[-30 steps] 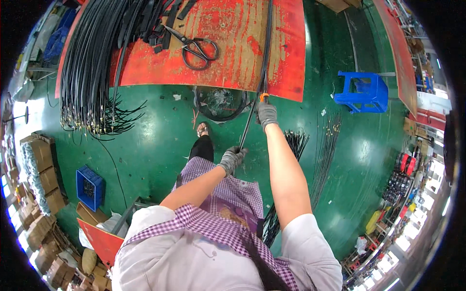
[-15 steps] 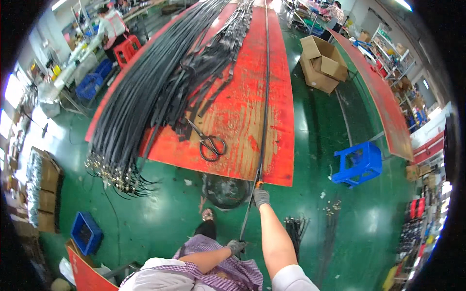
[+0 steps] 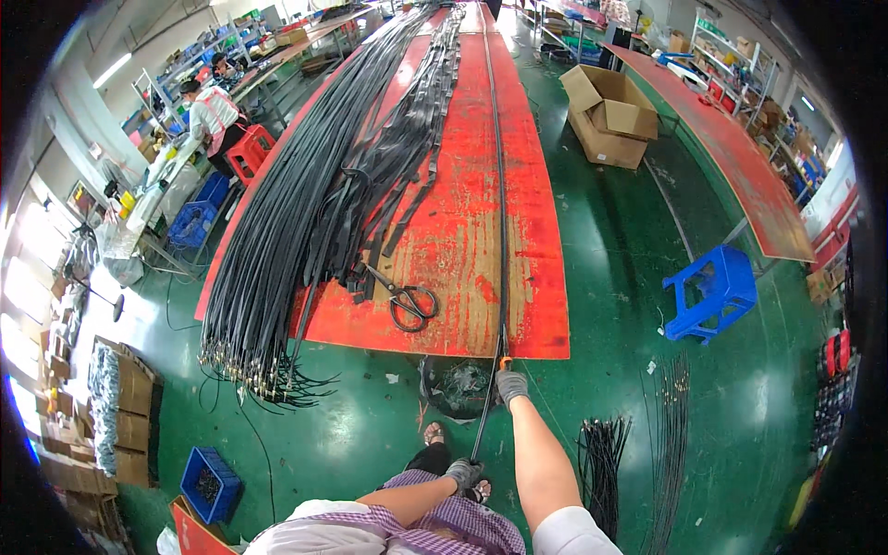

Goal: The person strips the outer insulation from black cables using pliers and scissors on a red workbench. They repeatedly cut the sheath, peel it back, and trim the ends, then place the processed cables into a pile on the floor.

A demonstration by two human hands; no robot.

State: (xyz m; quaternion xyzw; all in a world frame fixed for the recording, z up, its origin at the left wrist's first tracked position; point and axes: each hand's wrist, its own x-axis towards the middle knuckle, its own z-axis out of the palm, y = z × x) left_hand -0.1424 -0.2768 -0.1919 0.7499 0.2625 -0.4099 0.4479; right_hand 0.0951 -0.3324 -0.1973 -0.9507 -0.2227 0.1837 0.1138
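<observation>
A long black cable-like strand (image 3: 500, 203) runs down the right part of the red table (image 3: 541, 277) and over its near edge. Just past that edge, my right hand (image 3: 511, 386), in a grey glove, is closed round a small orange-ended tool (image 3: 505, 363) set against the strand; its exact kind is hidden. Nearer my body, the gloved left hand (image 3: 464, 474) grips the lower end of the same strand, which slants between the two hands. Black-handled scissors (image 3: 397, 291) lie on the table, left of the strand.
A thick bundle of black cables (image 3: 277, 231) covers the table's left side, beside flat black strips (image 3: 407, 139). Below the table edge stands a dark round tub (image 3: 444, 393). More cables (image 3: 604, 462) are at right, with a blue stool (image 3: 717, 291) and open carton (image 3: 606, 120) beyond.
The whole view has shifted, so the table and floor things sit differently in the picture. Both hands keep their hold, with little visible movement along the strand.
</observation>
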